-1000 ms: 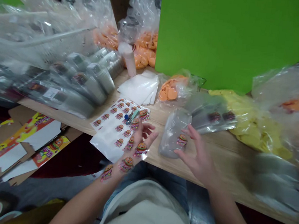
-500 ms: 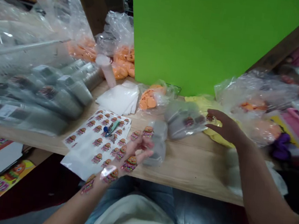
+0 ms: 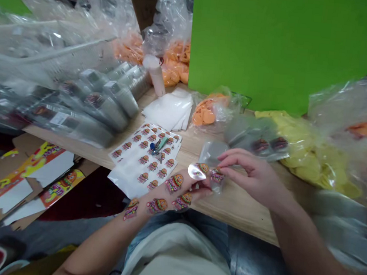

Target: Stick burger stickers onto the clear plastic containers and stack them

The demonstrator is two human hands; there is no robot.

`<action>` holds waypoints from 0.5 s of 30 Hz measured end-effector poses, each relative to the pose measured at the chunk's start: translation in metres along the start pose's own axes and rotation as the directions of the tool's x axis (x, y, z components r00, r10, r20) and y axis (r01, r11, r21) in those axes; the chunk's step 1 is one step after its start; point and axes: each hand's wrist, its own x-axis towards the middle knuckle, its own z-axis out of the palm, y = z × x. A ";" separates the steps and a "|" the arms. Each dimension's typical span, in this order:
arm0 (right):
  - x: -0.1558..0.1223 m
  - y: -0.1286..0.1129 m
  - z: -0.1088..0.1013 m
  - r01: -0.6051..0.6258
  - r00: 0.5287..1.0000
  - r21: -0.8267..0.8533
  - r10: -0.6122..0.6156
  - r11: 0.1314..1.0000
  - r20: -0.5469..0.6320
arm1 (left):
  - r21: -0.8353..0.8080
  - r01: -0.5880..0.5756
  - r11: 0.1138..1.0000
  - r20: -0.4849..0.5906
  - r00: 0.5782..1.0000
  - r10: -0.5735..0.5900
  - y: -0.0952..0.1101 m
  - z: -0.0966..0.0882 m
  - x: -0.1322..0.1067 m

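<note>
My left hand (image 3: 181,190) reaches out over the table edge, fingers stretched flat. Several burger stickers (image 3: 174,182) cling to its back and forearm. My right hand (image 3: 251,176) comes in from the right and pinches a burger sticker (image 3: 217,175) at my left fingertips. A shiny sticker (image 3: 197,171) sits beside it. A small clear plastic container (image 3: 213,151) lies on the table just behind both hands. A sticker sheet (image 3: 144,162) with rows of burgers lies left of my left hand.
A small blue-green tool (image 3: 158,145) rests on the sheet. Stacked clear containers (image 3: 108,103) in bags fill the left. White sheets (image 3: 170,108), bags of orange discs (image 3: 207,110), yellow pieces (image 3: 303,146), stickered containers (image 3: 261,141) and a green board (image 3: 278,42) stand behind. Printed cardboard (image 3: 35,176) lies on the floor.
My right hand has come back from the pile at the right and closed on a sticker at my left fingertips. The view has swung back to the left.
</note>
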 end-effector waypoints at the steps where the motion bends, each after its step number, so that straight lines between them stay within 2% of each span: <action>1: -0.001 -0.006 0.009 0.013 0.994 0.030 -0.010 0.999 -0.110 | 0.018 -0.011 1.000 0.027 1.000 0.010 -0.005 0.000 -0.002; 3: -0.004 -0.006 0.020 -0.041 0.923 0.133 0.089 0.990 -0.374 | 0.041 0.000 0.999 0.025 1.000 -0.001 -0.020 0.000 -0.005; 4: -0.006 -0.002 0.022 -0.091 0.881 0.198 0.171 0.976 -0.442 | 0.061 -0.002 0.998 -0.018 1.000 0.003 -0.028 0.001 -0.006; 5: -0.007 0.004 0.023 -0.150 0.860 0.258 0.255 0.954 -0.442 | 0.088 -0.017 0.996 -0.070 0.997 0.023 -0.036 0.002 -0.007; 7: -0.009 0.018 0.027 -0.282 0.878 0.307 0.373 0.909 -0.299 | 0.148 -0.079 0.986 -0.100 0.991 0.094 -0.048 0.005 -0.006; 9: -0.008 0.030 0.033 -0.354 0.910 0.293 0.399 0.888 -0.111 | 0.168 -0.130 0.977 -0.057 0.988 0.142 -0.055 0.010 -0.004; 10: -0.008 0.033 0.036 -0.360 0.919 0.293 0.391 0.886 -0.054 | 0.155 -0.137 0.978 -0.039 0.989 0.145 -0.057 0.013 -0.002; 15: -0.006 0.034 0.048 -0.337 0.937 0.271 0.348 0.901 0.008 | 0.009 -0.099 0.995 -0.035 0.994 0.099 -0.064 0.025 0.001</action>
